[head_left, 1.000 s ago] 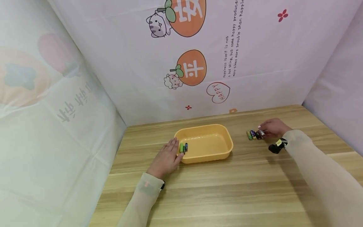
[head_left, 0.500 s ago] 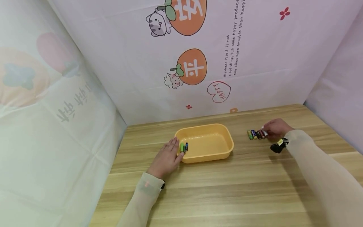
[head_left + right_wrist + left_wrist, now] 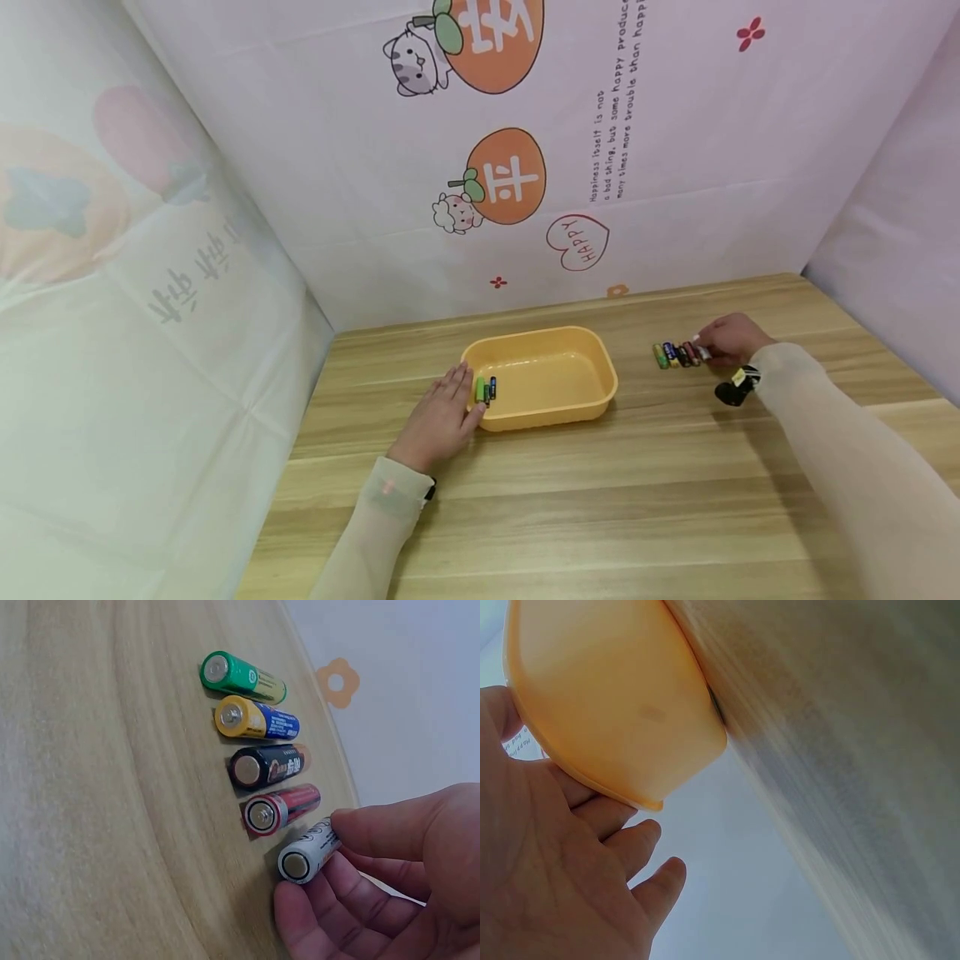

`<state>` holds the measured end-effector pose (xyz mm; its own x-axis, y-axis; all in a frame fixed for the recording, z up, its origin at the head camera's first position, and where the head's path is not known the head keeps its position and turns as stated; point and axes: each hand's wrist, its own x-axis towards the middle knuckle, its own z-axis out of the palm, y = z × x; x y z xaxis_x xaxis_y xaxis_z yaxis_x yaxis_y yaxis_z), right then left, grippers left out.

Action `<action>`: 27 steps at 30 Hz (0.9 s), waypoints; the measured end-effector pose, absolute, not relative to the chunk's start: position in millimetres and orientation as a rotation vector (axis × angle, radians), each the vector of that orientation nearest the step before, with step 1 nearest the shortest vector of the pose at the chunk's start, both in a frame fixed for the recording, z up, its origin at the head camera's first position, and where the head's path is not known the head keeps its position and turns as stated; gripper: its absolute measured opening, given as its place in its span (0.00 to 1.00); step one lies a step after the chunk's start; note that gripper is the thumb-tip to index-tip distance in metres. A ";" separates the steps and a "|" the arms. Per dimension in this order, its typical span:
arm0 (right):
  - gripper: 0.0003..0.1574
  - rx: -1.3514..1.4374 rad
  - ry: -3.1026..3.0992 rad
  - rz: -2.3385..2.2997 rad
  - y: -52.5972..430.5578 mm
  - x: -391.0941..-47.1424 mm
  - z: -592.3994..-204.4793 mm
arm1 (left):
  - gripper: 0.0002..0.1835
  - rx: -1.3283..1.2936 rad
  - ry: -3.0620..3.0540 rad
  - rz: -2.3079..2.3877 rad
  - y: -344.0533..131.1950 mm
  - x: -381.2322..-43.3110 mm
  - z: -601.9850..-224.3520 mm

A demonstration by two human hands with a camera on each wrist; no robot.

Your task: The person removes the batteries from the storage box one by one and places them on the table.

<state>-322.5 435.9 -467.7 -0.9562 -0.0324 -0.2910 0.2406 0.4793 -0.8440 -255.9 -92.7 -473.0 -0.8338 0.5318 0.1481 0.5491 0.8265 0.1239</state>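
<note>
One white, metal-ended cylindrical battery (image 3: 309, 851) is pinched in the right hand (image 3: 733, 337) beside the red cylindrical battery (image 3: 285, 808); lifting straight up should spare its neighbour. The left hand (image 3: 438, 417), fingers extended, touches the yellow plastic tray (image 3: 555, 383).

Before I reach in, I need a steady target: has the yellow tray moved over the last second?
No: in the head view, the yellow tray shows no visible shift in any direction against the printed heart behind it.

We wear cream sleeves (image 3: 862, 442), a pink spot (image 3: 387, 486) on the left cuff (image 3: 408, 475), and a black right-wrist device (image 3: 727, 393) with a yellow patch (image 3: 738, 377).
</note>
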 end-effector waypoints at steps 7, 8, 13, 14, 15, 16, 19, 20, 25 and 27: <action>0.29 0.198 2.500 -1.433 439.0 -326.1 -473.9 | 0.37 -0.856 -2.902 -0.239 -92.3 -256.1 -472.6; 0.29 0.197 2.508 -1.427 438.7 -325.8 -474.1 | 0.37 -0.857 -2.901 -0.238 -92.3 -256.0 -472.6; 0.29 0.200 2.546 -1.380 435.3 -321.0 -472.5 | 0.36 -0.858 -2.905 -0.245 -92.1 -255.1 -473.1; 0.29 0.204 2.551 -1.375 434.5 -320.3 -472.2 | 0.36 -0.855 -2.907 -0.247 -92.0 -254.9 -473.0; 0.29 0.208 2.556 -1.370 434.0 -319.7 -472.2 | 0.36 -0.855 -2.905 -0.250 -91.9 -254.8 -473.1; 0.29 0.214 2.562 -1.368 433.8 -319.3 -472.2 | 0.36 -0.855 -2.902 -0.250 -91.8 -254.8 -473.1; 0.29 0.207 2.574 -1.351 434.5 -319.7 -473.4 | 0.36 -0.858 -2.894 -0.252 -91.5 -254.1 -472.7; 0.29 0.205 2.580 -1.343 434.5 -319.9 -473.7 | 0.36 -0.861 -2.893 -0.253 -91.5 -253.9 -472.7; 0.27 0.202 2.617 -1.294 436.6 -322.9 -476.3 | 0.37 -0.866 -2.890 -0.239 -91.3 -253.1 -472.9; 0.26 0.195 2.632 -1.275 437.4 -324.1 -477.2 | 0.37 -0.862 -2.888 -0.231 -91.3 -253.0 -472.9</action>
